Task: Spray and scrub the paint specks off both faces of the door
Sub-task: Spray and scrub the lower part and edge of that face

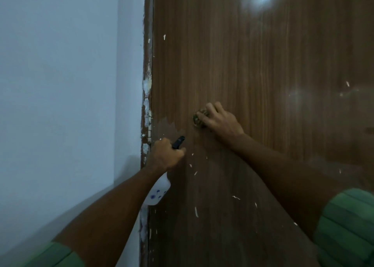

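Observation:
A brown wood-grain door (253,64) fills the right of the head view, dotted with white paint specks (196,211) mostly on its lower half. My left hand (165,155) grips a white spray bottle (158,192) with blue flower marks, its black nozzle (178,141) pointing at the door near the hinge side. My right hand (219,120) holds a greenish scrub pad (199,118) pressed against the door face at mid height. A damp, darker patch lies just left of the pad.
The door frame (146,97) on the left is caked with white paint and filler, with a metal hinge (150,125) on it. A pale blue wall (60,84) stands left of the frame. Glare spots show on the upper door.

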The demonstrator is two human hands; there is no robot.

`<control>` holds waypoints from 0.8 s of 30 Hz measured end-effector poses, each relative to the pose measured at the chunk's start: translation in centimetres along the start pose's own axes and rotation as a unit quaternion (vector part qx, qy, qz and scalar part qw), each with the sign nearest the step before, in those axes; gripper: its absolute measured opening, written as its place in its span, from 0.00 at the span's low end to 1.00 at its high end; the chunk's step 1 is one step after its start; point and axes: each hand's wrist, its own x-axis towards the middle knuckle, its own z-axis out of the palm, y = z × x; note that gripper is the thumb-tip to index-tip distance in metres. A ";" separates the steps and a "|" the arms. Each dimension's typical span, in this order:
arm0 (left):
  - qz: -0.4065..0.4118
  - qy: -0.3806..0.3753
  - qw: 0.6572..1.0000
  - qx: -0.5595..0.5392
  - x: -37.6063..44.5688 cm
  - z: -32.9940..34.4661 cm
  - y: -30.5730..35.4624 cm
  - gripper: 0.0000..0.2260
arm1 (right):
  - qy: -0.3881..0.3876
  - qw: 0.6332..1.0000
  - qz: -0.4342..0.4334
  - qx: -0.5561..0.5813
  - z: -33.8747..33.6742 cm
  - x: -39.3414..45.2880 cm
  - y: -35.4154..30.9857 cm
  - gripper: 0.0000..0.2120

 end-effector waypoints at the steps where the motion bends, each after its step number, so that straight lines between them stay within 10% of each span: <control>1: -0.004 0.007 1.000 -0.003 0.0 -0.2 -0.3 0.12 | 0.012 0.999 0.049 0.012 0.2 0.2 -0.9 0.32; 3: -0.005 0.008 1.000 -0.011 -0.1 -0.6 -0.8 0.12 | 0.002 0.999 0.034 0.026 1.1 -0.5 -3.7 0.32; 7: -0.024 0.024 0.999 -0.016 0.2 -1.7 -1.2 0.11 | -0.112 0.950 -0.290 -0.025 2.2 -1.0 -5.3 0.31; 12: -0.035 0.030 0.999 -0.026 0.8 -2.5 -2.1 0.10 | -0.003 0.999 0.035 0.013 1.5 3.6 -4.2 0.31; 18: -0.052 0.016 0.998 -0.035 0.8 -3.0 -3.7 0.09 | -0.061 0.966 -0.248 0.034 4.1 1.5 -9.2 0.33; 24: -0.104 0.044 0.993 -0.017 1.3 -2.6 -4.5 0.11 | -0.002 0.996 0.019 0.088 1.1 7.5 -5.5 0.32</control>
